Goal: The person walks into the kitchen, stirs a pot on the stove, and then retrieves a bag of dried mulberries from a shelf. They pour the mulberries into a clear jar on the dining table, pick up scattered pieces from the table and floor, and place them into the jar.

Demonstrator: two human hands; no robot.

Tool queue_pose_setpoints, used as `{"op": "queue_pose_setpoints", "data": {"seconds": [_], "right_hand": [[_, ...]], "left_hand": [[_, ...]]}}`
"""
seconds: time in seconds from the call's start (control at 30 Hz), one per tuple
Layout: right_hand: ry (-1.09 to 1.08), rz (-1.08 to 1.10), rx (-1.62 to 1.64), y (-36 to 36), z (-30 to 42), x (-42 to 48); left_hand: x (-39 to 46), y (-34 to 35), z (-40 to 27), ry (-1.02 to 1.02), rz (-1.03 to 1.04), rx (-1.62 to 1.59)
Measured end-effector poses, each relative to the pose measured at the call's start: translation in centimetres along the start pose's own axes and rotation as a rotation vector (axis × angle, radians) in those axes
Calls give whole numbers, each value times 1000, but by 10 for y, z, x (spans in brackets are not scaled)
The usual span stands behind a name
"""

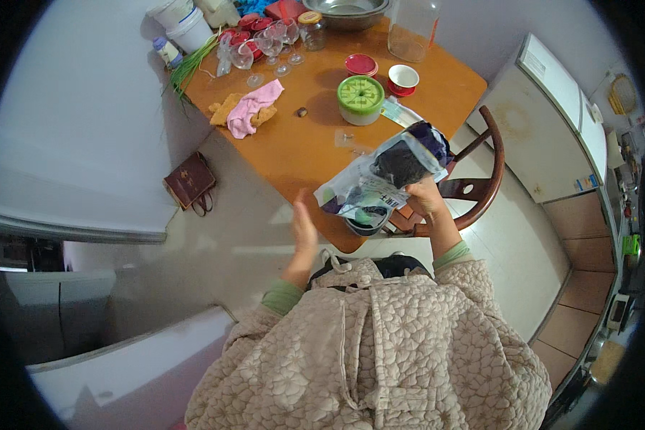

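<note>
My right hand (425, 198) grips a printed plastic bag (349, 180) by its side. Dark, soil-like material shows through the bag's clear window. The bag lies tilted, its left end over the table's near corner. Below it a round dark container (363, 228) shows only in part; the bag hides its inside. To the left of the bag, my left hand (303, 226) is raised with its fingers straight, touching nothing. Beyond the bag, a white tub with a green slotted lid (360, 95) stands on the wooden table (295, 150).
A wooden chair (494, 156) stands against the table's right side. Pink and orange cloths (255, 107), a small brown object (301, 112), wine glasses (271, 45), a white cup (403, 78) and a glass jar (413, 32) are on the table. A brown bag (191, 180) is on the floor.
</note>
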State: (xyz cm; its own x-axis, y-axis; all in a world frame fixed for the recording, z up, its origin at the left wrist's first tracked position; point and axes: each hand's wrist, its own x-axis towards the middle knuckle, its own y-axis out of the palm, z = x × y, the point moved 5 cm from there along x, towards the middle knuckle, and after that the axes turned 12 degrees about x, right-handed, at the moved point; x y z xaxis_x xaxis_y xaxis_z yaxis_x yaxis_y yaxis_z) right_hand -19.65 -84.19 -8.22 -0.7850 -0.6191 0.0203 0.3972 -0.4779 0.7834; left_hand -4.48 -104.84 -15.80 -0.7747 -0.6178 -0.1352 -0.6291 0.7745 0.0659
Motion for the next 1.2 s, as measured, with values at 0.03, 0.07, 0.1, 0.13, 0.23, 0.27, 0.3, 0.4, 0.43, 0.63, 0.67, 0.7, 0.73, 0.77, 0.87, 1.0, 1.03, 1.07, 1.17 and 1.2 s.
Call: {"op": "queue_pose_setpoints", "data": {"seconds": [0.03, 0.07, 0.1, 0.13, 0.23, 0.27, 0.3, 0.4, 0.43, 0.63, 0.67, 0.7, 0.73, 0.77, 0.87, 1.0, 1.03, 1.07, 1.17, 1.2], "right_hand": [[12, 6, 18, -5, -5, 0], [20, 14, 28, -17, -9, 2], [34, 19, 38, -22, -11, 3], [22, -15, 34, -29, -12, 2], [37, -83, 68, -37, -17, 0], [0, -75, 134, -16, -15, -3], [16, -101, 141, -18, -19, -4], [7, -147, 170, -44, -25, -11], [0, -168, 184, -49, -22, -14], [-149, -355, 329, -53, -8, -25], [-156, -360, 362, -54, -9, -25], [-182, -372, 361, -53, -10, -22], [-172, -382, 411, -53, -14, -22], [-154, -379, 468, -55, -16, -21], [-165, -392, 556, -68, -17, -20], [32, -311, 568, -66, -16, -17], [58, -304, 552, -71, -13, -19], [80, -294, 527, -68, -12, -21], [119, -275, 408, -68, 1, -31], [130, -267, 362, -68, 6, -34]], "left_hand": [[-8, 7, -1, 112, 64, 151], [-15, 21, -6, 227, 131, 295], [-23, 34, -13, 336, 195, 439], [-29, 41, -16, 286, 234, 396], [-33, 51, -23, 348, 246, 402], [-37, 52, -28, 247, 294, 413], [-36, 53, -22, 314, 281, 446], [-30, 61, -24, 431, 224, 556], [-28, 63, -28, 451, 192, 605], [-26, 85, -65, 462, 172, 604], [-28, 84, -71, 452, 128, 576], [-26, 83, -77, 416, 127, 601], [-24, 83, -81, 380, 129, 623], [-23, 85, -83, 386, 119, 618], [-23, 93, -93, 419, 92, 620], [-32, 102, -122, 437, 71, 418], [-37, 109, -122, 456, 40, 366], [-45, 117, -123, 481, -5, 319], [-70, 133, -149, 583, -157, 424], [-79, 140, -152, 644, -252, 497]]}}
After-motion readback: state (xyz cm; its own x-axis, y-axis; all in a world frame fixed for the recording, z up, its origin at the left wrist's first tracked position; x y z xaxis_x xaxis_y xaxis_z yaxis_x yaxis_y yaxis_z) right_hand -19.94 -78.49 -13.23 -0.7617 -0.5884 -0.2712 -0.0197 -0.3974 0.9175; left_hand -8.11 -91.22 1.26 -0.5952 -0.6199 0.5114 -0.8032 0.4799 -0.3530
